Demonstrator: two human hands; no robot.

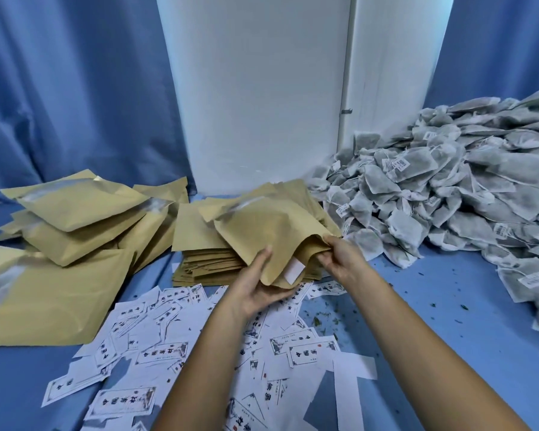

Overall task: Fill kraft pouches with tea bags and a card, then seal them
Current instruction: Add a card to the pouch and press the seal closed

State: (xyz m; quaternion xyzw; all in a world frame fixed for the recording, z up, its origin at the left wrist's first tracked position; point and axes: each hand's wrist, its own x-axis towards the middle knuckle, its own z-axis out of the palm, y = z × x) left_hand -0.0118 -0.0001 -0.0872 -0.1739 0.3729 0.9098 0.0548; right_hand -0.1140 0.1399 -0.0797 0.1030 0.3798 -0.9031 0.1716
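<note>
I hold a kraft pouch over the middle of the blue surface, its open mouth toward me. My left hand grips the mouth's lower edge from below. My right hand pinches the mouth's right corner. A white card sticks partly out of the opening. Under the pouch lies a flat stack of empty kraft pouches. Grey tea bags are heaped at the right. Printed white cards lie scattered in front of me.
Bulging kraft pouches are piled at the left. A white panel stands at the back between blue curtains. Loose tea crumbs dot the blue surface at the right front.
</note>
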